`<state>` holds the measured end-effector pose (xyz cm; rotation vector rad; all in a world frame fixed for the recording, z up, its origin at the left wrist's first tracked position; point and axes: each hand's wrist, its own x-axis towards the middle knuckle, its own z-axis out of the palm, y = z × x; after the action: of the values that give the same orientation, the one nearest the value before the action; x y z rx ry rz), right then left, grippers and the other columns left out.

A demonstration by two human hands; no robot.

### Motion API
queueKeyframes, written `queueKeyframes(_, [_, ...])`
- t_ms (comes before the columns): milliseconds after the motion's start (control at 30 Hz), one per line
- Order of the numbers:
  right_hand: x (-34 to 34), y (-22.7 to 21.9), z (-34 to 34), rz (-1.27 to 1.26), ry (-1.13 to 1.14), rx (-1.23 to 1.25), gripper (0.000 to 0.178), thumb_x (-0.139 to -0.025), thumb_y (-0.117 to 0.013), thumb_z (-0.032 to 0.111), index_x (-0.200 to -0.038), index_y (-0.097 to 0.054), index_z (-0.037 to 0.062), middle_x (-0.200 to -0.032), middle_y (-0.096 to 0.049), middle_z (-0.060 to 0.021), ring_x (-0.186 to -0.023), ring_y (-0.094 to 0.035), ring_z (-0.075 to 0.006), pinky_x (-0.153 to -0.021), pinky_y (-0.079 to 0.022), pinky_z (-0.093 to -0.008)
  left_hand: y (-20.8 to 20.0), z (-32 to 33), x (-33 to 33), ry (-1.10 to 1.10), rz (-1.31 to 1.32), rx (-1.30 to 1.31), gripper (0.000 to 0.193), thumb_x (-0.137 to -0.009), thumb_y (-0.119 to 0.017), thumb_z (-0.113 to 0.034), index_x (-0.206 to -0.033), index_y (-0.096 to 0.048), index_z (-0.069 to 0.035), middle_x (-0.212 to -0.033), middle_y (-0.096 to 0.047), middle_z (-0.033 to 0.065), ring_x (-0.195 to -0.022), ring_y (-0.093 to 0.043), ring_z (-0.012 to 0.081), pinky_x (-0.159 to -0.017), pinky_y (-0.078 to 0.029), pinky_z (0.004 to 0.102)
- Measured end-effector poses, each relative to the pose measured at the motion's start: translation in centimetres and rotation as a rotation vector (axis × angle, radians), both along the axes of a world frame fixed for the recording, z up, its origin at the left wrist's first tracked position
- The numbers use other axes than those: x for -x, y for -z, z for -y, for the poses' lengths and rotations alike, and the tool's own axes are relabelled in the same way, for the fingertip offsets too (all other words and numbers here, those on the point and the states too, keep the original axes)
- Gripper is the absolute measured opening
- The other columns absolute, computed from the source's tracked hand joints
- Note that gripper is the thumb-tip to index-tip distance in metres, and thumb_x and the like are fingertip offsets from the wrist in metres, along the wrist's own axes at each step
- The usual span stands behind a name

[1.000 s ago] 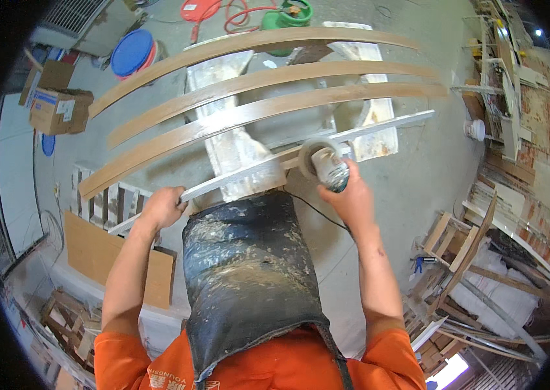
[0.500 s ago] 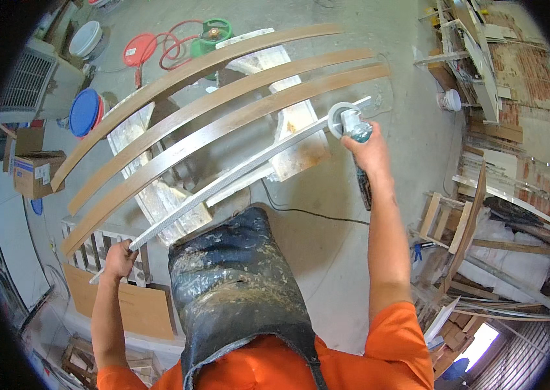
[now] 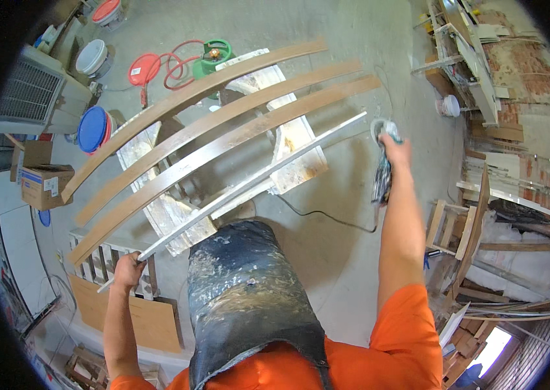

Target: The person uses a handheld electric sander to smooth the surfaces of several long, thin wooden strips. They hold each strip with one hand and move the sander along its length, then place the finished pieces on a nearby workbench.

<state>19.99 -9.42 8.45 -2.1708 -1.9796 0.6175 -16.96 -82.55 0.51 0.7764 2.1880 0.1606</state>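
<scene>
My left hand is closed round the near left end of a long, thin whitish strip. That strip lies slanted across white supports, its far end reaching up to the right. An angle grinder with a round disc is gripped in my right hand, held just right of the strip's far end and apart from it. Beyond the strip, three curved brown strips, the nearest one with a shiny middle, rest side by side across the same supports. A dark, stained apron hangs below.
A green gas cylinder with a red hose, lidded buckets and a cardboard box stand at left. A dark cord trails over the floor from the grinder. Wooden boards and scraps pile up at right.
My right hand has swung the grinder off the strip's far end, out to the right. My left hand keeps its hold on the strip. The whole view has shifted slightly.
</scene>
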Motion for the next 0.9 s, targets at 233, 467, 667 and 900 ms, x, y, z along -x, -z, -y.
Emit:
queueKeyframes(233, [-8.9, 4.2, 16.6, -0.232, 0.264, 0.060, 0.094, -0.071, -0.088, 0.045, -0.141, -0.057, -0.0096, -0.137, -0.066, -0.0274, -0.127, -0.064, -0.0360, -0.109, -0.049, -0.0441, -1.1, -0.1, -1.5, -0.015, 0.012, -0.004, 0.027, -0.090, -0.079, -0.025, -0.108, -0.075, -0.006, -0.106, -0.075, 0.0228, -0.100, -0.071, 0.0449, -0.087, -0.057, 0.0516])
queueKeyframes(467, [-14.7, 7.5, 34.1, -0.410, 0.462, 0.315, 0.077, -0.078, -0.086, 0.041, -0.134, -0.062, -0.0055, -0.117, -0.071, -0.0169, -0.101, -0.070, -0.0305, -0.086, -0.056, -0.0467, -3.4, -0.9, -1.7, 0.087, -0.081, -0.028, 0.036, -0.078, -0.084, -0.028, -0.094, -0.065, -0.002, -0.095, -0.073, 0.0247, -0.094, -0.071, 0.0450, -0.084, -0.057, 0.0516])
queueKeyframes(667, [-14.3, 8.6, 40.2, -0.491, 0.643, 0.270, 0.057, -0.079, -0.086, 0.033, -0.120, -0.071, -0.0033, -0.102, -0.072, -0.0115, -0.089, -0.069, -0.0248, -0.075, -0.056, -0.0431, -1.9, 0.0, 0.0, 0.137, -0.198, -0.242, 0.032, -0.077, -0.082, -0.025, -0.091, -0.062, -0.003, -0.091, -0.070, 0.0207, -0.089, -0.069, 0.0438, -0.078, -0.056, 0.0513])
queueKeyframes(900, [-13.4, 8.9, 41.2, -0.492, 0.711, 0.163, 0.077, -0.077, -0.086, 0.036, -0.135, -0.060, -0.0074, -0.116, -0.069, -0.0183, -0.098, -0.069, -0.0295, -0.081, -0.057, -0.0455, -2.0, -0.5, 1.7, 0.252, -0.292, -0.372, 0.038, -0.078, -0.084, -0.017, -0.097, -0.054, -0.003, -0.092, -0.064, 0.0207, -0.088, -0.065, 0.0450, -0.076, -0.054, 0.0521])
